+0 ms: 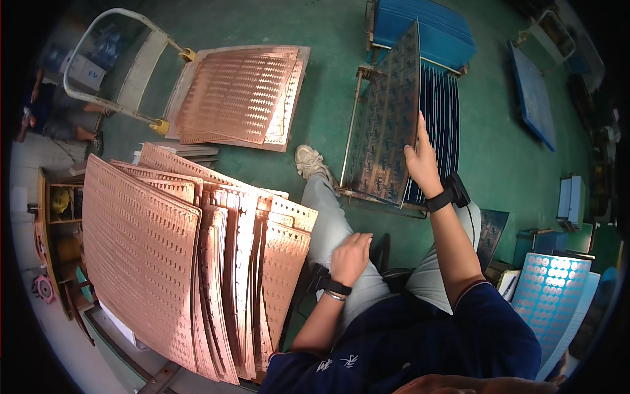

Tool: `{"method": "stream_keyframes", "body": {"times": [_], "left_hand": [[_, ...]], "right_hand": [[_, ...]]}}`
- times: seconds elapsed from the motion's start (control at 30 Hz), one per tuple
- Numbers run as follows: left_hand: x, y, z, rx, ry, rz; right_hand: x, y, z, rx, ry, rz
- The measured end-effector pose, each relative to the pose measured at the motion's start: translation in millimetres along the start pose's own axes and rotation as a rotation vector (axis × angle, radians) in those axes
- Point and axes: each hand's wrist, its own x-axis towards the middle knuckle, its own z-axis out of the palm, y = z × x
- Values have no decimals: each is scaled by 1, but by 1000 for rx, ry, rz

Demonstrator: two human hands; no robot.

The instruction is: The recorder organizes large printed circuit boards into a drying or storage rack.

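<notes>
The right hand (423, 167) reaches forward from a bent elbow, the forearm angled up and slightly inward, a black strap with a small device (449, 192) around the wrist. Its thumb lies against the patterned face of a dark etched panel (387, 125) and the fingers stretch up along the panel's edge, pinching it there. The panel stands upright, a little tilted, at the left side of a wire-framed rack (351, 131), beside a row of dark blue panels (441, 118).

The left hand (351, 259) rests back up on the left thigh (325, 223), elbow bent, wrist wearing a black strap (331, 284) and a silver bracelet (335, 296); the palm is hidden, so I cannot tell how far its fingers close. Just left of it lean perforated copper-coloured sheets (144, 256).
</notes>
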Motion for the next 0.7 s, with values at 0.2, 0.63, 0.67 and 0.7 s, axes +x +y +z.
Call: {"method": "stream_keyframes", "body": {"times": [0.2, 0.63, 0.67, 0.7], "left_hand": [[5, -1, 0, 19, -6, 0], [7, 2, 1, 14, -17, 22], [8, 2, 0, 32, -30, 1], [8, 4, 0, 52, -44, -17]], "right_hand": [[6, -19, 6, -104, 15, 37], [23, 11, 42, -103, -48, 91], [26, 8, 45, -113, -58, 83], [31, 10, 50, -165, -61, 73]]}}
